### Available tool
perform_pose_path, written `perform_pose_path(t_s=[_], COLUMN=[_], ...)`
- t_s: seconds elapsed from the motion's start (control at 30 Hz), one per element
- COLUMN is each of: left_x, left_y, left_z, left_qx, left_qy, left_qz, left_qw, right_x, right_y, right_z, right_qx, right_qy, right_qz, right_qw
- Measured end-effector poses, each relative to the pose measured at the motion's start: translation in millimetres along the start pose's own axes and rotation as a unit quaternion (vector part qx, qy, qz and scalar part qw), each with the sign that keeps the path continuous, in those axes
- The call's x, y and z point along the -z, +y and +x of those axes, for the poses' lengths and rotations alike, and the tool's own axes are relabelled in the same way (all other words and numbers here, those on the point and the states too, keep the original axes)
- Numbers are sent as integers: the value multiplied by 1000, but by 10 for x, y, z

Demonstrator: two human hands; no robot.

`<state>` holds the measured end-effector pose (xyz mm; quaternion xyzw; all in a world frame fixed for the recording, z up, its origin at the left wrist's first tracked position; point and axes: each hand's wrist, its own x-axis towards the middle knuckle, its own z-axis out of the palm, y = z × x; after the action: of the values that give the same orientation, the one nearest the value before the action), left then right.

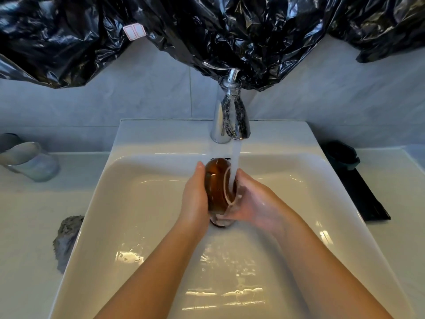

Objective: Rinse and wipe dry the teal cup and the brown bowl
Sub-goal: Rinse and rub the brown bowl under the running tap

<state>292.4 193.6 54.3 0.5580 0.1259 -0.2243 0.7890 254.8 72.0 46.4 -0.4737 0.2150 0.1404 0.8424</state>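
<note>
Both arms extended forward, left grip and right grip curl round the brown bowl.

A pale grey tiled wall rises behind the back edge of a glossy white tabletop. Crinkled black plastic sheeting hangs across the top of the wall, shiny in the light. A white rectangular ceramic sink sits in the tabletop, with a chrome tap at the middle of its back rim. Bright reflections streak the basin floor.
</note>
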Motion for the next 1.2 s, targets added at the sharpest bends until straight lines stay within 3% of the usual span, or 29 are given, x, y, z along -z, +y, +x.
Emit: perform_pose_path(t_s=[0.03,0.07,0.2,0.27,0.33,0.37,0.4,0.43,0.57,0.6,0.67,0.77,0.8,0.87,0.93,1.03,1.07,1.1,1.2], left_x=[32,66,130,192,231,224,193,160,145,201,333,398,406,405,379,293,253,227,199], left_y=[14,7,-67,-68,-17,17,38,25,31,83,167,214,206,161,99,-11,-30,-39,-41], left_z=[-18,-35,-76,-60,-28,-21,-34,-49,-88,-81,-36,51,66,45,-28,-139,-157,-166,-170], left_qx=[-87,-170,-300,-400,-482,-470,-442,-422,-391,-381,-404,-470,-486,-506,-471,-251,-161,-103,-78], left_qy=[-40,-90,-254,-252,-184,-156,-145,-151,-243,-257,-260,-232,-223,-205,-143,-20,-16,-15,-7], left_qz=[124,241,539,643,734,770,794,799,705,695,700,724,712,655,569,404,328,270,238], left_qw=[988,951,746,603,442,401,390,401,540,553,528,450,455,523,659,879,930,957,968], right_x=[16,34,62,63,53,38,14,-9,-41,-18,11,-10,-30,-31,-26,-12,-13,-4,-6], right_y=[-16,-33,-40,-53,-57,-51,-35,-10,9,0,-14,-18,-25,-21,0,6,-8,-19,-35], right_z=[-2,-4,-11,-20,-31,-29,-19,-4,-10,-11,-10,-7,-16,-24,-24,-27,-33,-32,-15], right_qx=[-25,-43,-39,-27,-20,-17,-16,-15,-12,-13,-13,-3,-2,-1,-6,-27,-19,-6,1], right_qy=[-10,-18,-6,21,32,41,48,51,63,66,68,69,70,66,54,72,79,88,98], right_qz=[17,39,56,55,90,106,110,102,84,82,75,71,90,144,163,130,124,124,117], right_qw=[1000,998,998,998,995,993,993,993,994,994,995,995,993,987,985,988,989,988,988])
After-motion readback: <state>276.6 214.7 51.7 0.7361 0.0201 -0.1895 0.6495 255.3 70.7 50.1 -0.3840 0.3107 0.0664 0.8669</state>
